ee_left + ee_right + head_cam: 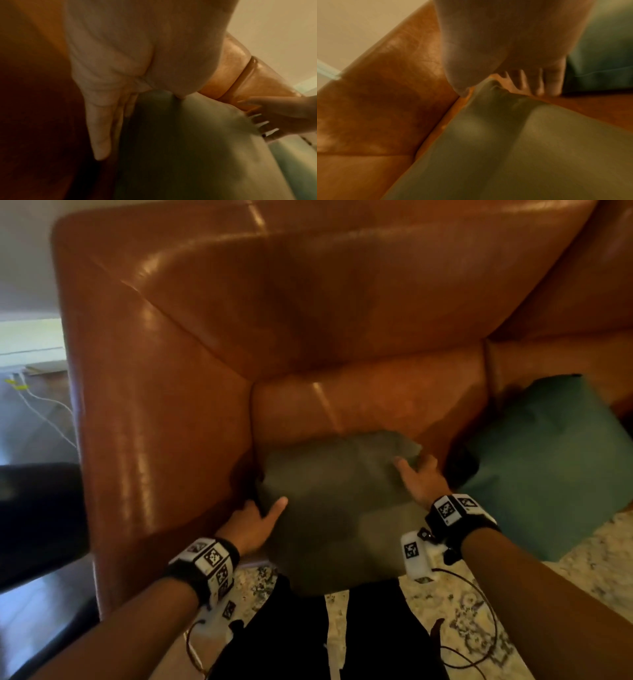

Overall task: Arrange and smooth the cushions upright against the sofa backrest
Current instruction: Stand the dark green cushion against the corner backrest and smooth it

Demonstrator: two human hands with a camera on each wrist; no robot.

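Note:
An olive green cushion (pixel 339 508) lies tilted on the seat of a brown leather sofa (pixel 370 402), its near edge hanging out over my legs. My left hand (pixel 267 508) holds its left edge by the armrest (pixel 154 422), thumb on top and fingers (pixel 101 135) down the side. My right hand (pixel 414 467) grips the far right corner, thumb on top, fingers (pixel 539 83) wrapped behind it. A teal cushion (pixel 548 467) lies slumped on the seat to the right. The backrest (pixel 308 302) rises behind with nothing against it. Both wrist views are blurred.
A pale patterned rug (pixel 582 559) covers the floor in front of the sofa, under my black-trousered legs (pixel 291 638). Left of the armrest are a dark object (pixel 34 508) and white cables (pixel 44 409) on the floor.

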